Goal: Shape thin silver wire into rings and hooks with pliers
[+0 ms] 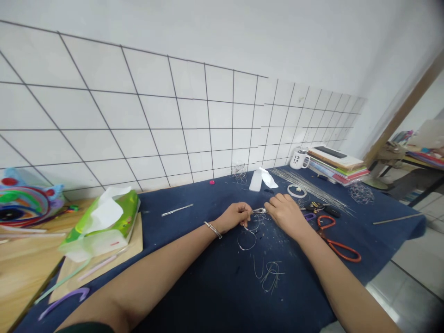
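My left hand (237,216), with a silver bangle on its wrist, pinches a thin wire piece at the middle of the dark blue cloth (194,259). My right hand (282,210) is just to the right, fingers curled round something mostly hidden. A small silvery looped piece (258,211) spans the gap between my fingertips. Below my left hand hangs or lies a wire ring (246,240); which of the two is unclear. Nearer to me lie loose bent wires (272,276). Orange-handled scissors (342,249) rest right of my right forearm.
Black pliers (328,209), a white coil (297,190) and long straight wires (312,189) lie at the right. Behind them stand a white mug (299,158) and stacked books (336,164). A green tissue pack (104,222) is at the left.
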`<state>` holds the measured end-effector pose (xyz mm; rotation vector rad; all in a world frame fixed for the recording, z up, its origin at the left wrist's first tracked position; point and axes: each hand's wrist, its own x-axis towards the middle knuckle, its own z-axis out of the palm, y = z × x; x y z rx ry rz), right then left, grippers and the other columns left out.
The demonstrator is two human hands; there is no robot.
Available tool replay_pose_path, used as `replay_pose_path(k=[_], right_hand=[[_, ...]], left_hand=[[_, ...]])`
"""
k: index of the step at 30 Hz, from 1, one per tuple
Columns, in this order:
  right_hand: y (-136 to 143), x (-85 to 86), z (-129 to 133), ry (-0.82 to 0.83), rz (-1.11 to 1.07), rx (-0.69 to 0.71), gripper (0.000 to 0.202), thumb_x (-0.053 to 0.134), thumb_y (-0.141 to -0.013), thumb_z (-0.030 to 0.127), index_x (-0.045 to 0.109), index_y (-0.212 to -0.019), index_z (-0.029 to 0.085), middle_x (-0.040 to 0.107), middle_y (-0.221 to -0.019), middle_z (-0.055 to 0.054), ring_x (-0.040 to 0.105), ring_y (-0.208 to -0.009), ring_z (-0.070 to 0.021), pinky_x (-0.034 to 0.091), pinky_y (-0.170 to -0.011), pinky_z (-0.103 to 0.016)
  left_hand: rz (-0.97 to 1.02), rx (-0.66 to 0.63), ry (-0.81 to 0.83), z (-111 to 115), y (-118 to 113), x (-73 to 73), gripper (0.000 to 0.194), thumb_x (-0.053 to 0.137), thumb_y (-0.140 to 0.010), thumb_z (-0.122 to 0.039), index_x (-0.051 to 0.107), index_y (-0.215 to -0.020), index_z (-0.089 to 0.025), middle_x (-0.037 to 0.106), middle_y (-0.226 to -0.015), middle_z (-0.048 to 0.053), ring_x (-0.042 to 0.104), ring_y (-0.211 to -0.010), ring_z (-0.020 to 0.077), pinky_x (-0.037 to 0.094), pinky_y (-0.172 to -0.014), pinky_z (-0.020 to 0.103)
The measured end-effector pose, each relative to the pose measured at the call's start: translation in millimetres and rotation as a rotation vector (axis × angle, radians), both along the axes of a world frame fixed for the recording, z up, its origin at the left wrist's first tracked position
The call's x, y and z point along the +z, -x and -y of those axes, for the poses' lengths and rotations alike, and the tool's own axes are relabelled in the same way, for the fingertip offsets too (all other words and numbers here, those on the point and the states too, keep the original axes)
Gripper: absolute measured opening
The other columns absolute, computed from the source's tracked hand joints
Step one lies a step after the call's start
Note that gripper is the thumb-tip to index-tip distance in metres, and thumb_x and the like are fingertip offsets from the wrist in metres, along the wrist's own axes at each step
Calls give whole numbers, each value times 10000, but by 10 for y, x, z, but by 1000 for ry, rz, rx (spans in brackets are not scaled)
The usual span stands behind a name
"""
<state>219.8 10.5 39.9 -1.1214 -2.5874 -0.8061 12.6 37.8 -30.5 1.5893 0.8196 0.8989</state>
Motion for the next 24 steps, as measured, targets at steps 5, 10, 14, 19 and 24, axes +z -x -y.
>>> replay_pose_path(k=[5, 10, 14, 19, 24], right_hand=[[-1, -16, -13, -1, -5, 0, 125, 441, -850, 204, 564, -835, 186, 508, -733, -47, 378, -790, -188, 228, -686, -318], [-5, -20, -19, -5, -5, 0, 138, 433, -851, 200, 568, -827, 186, 513, -731, -47, 378, -788, -187, 227, -685, -318], [-8, -23, -24, -6, -11, 3, 139, 439, -848, 199, 575, -823, 187, 513, -722, -47, 380, -784, -185, 227, -681, -315], [-12, -34, -29, 0, -12, -2, 136, 445, -845, 199, 578, -818, 188, 512, -717, -46, 381, -779, -183, 226, -679, -314], [-15, -25, -23, 14, -5, -8, 138, 441, -845, 191, 575, -809, 188, 514, -722, -47, 377, -781, -184, 223, -678, -315]], left_hand=[[3, -1, -18, 3, -1, 3, 110, 506, -760, -225, 515, -793, -121, 574, -662, 5, 546, -488, 66, 390, -466, 171], [3, 18, -14, 5, -4, -10, 125, 503, -760, -236, 515, -802, -119, 576, -661, 6, 548, -485, 66, 391, -466, 170], [16, 17, -12, 20, -4, 7, 120, 510, -751, -232, 515, -792, -119, 579, -657, 5, 547, -481, 65, 395, -468, 172], [18, 8, -1, 29, -4, 29, 109, 507, -742, -216, 519, -787, -118, 579, -653, 4, 546, -480, 66, 400, -475, 176], [7, 4, 1, 26, -2, 28, 101, 500, -734, -201, 523, -780, -114, 579, -653, 7, 543, -480, 66, 396, -473, 173]])
